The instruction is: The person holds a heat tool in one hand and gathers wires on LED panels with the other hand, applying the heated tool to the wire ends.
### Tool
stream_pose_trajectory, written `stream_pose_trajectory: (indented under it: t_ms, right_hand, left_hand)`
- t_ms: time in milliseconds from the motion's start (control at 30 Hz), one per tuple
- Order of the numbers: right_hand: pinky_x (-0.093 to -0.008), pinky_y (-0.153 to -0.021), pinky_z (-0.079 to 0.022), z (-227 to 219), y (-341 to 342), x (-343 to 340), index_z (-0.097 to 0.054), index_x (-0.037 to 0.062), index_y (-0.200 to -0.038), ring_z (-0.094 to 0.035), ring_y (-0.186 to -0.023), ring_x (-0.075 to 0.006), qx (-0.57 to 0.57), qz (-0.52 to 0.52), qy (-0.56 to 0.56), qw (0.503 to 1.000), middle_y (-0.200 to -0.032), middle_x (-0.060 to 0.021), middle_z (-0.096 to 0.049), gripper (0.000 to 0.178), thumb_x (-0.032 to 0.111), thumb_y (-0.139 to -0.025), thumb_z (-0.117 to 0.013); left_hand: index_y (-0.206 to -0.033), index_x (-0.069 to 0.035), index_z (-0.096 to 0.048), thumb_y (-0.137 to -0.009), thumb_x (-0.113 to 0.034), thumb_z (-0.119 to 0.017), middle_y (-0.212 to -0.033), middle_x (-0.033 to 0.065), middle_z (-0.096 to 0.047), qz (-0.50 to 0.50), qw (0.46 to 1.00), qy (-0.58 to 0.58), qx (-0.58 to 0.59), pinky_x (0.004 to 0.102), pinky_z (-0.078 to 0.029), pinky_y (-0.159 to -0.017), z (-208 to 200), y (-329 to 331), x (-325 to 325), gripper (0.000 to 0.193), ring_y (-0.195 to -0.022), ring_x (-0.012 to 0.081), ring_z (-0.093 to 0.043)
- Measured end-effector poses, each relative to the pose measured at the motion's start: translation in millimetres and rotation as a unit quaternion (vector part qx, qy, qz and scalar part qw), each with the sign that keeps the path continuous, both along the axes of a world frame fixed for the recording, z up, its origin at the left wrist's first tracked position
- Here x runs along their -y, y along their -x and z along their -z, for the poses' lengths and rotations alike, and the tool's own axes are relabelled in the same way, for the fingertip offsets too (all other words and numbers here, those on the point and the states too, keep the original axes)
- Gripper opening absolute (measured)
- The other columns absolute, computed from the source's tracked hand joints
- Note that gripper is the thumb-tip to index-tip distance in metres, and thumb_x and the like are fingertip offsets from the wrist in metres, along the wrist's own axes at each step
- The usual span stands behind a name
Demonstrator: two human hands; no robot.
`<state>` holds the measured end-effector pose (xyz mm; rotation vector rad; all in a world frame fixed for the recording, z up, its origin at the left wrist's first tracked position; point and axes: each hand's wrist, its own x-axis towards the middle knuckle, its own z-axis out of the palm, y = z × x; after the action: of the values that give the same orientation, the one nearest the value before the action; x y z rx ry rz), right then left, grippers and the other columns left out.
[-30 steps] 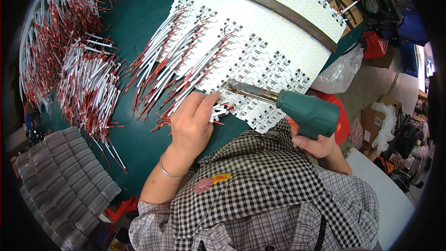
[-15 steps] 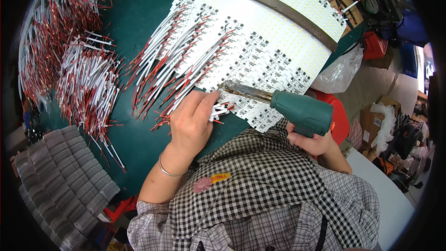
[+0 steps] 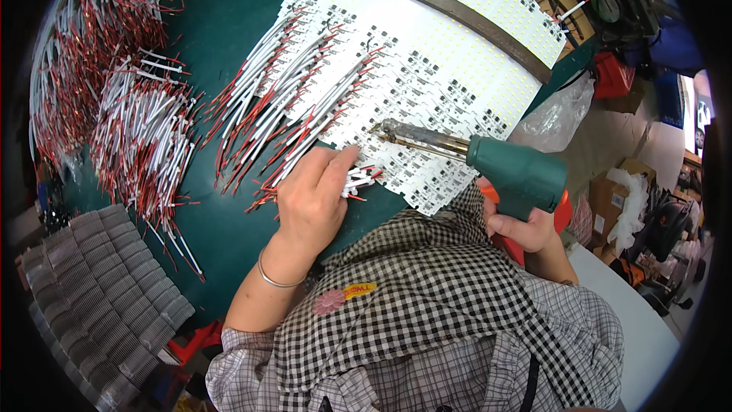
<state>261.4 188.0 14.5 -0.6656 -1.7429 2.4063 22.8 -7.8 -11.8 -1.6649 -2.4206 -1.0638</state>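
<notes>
My right hand [image 3: 526, 230] grips the handle of a green soldering gun [image 3: 526, 172]. Its metal tip hovers over the lower part of a white sheet of LED circuit boards [image 3: 435, 172], a little up and right of my left fingertips. My left hand [image 3: 309, 189] is closed, thumb and fingers together, around a small bunch of short white-and-red wires [image 3: 360, 181] at the sheet's lower left edge. Rows of wires [image 3: 301, 99] stick out leftward from the left part of the sheet. A flat dark bar [image 3: 465, 21] lies across the sheet's upper part.
Heaped white-and-red wires [image 3: 145, 133] cover the left of the green table [image 3: 221, 23]. Grey ribbed stacks [image 3: 107, 286] stand at lower left. To the right are a clear plastic bag [image 3: 560, 114], a red container [image 3: 614, 75] and cardboard boxes [image 3: 608, 202].
My right hand and the soldering gun have shifted right, lifting the tip slightly up and away from my left fingertips. My left hand stays nearly in place with the wires.
</notes>
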Motion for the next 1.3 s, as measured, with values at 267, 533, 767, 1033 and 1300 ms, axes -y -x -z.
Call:
stream_pose_trajectory:
  t_ms: [267,533,767,1033,1300]
  right_hand:
    - [-0.0246,-0.067,-0.049,0.3,-9.9,5.7,-0.057,-0.0016,-0.111,-0.059,-0.076,-0.0107,0.023,0.036,-0.048,0.998,-0.088,-0.0047,-0.063,0.039,-0.004,-0.075,-0.071]
    - [-0.0246,-0.067,-0.051,14.3,-16.1,4.9,-0.054,-0.0037,-0.119,-0.058,-0.08,-0.012,-0.052,-0.044,-0.13,0.989,-0.102,-0.0082,-0.059,0.043,-0.004,-0.078,-0.066]
    - [-0.0268,-0.066,-0.049,6.7,-2.3,12.2,-0.06,0.0003,-0.095,-0.061,-0.075,-0.013,-0.027,-0.025,-0.164,0.986,-0.084,-0.0057,-0.064,0.024,0.002,-0.075,-0.073]
    - [-0.0283,-0.069,-0.05,19.0,-20.4,9.2,-0.055,-0.0033,-0.111,-0.061,-0.083,-0.0139,-0.079,-0.081,-0.309,0.944,-0.1,-0.0079,-0.064,0.038,-0.002,-0.076,-0.071]
    - [-0.0254,-0.056,-0.055,4.0,-8.9,2.5,-0.043,-0.0069,-0.129,-0.059,-0.079,-0.0144,-0.057,0.055,0.012,0.997,-0.122,-0.019,-0.055,0.055,-0.005,-0.079,-0.063]
  left_hand:
    - [-0.095,0.0,-0.068,-0.058,0.015,-0.06,-0.078,0.0108,-0.063,0.062,0.997,-0.005,0.047,0.0314,-0.05,-0.058,6.2,7.0,0.9,0.041,-0.068,0.0242,-0.063]
    - [-0.093,-0.001,-0.069,-0.059,0.014,-0.061,-0.078,0.0103,-0.064,0.056,0.996,0.0,0.072,0.0304,-0.05,-0.058,4.2,7.1,0.0,0.039,-0.068,0.0236,-0.064]
    - [-0.094,-0.001,-0.069,-0.059,0.012,-0.062,-0.078,0.0106,-0.063,0.058,0.997,-0.012,0.042,0.0308,-0.05,-0.057,5.2,5.7,-0.4,0.037,-0.067,0.0238,-0.063]
    - [-0.096,0.0,-0.066,-0.059,0.01,-0.061,-0.079,0.0104,-0.061,0.07,0.997,-0.036,0.012,0.0336,-0.049,-0.054,7.9,5.8,-1.8,0.039,-0.067,0.025,-0.061]
    - [-0.096,0.0,-0.065,-0.058,0.009,-0.06,-0.08,0.0102,-0.06,0.063,0.998,-0.019,-0.003,0.0338,-0.048,-0.055,1.6,3.1,-2.4,0.039,-0.068,0.0251,-0.06]
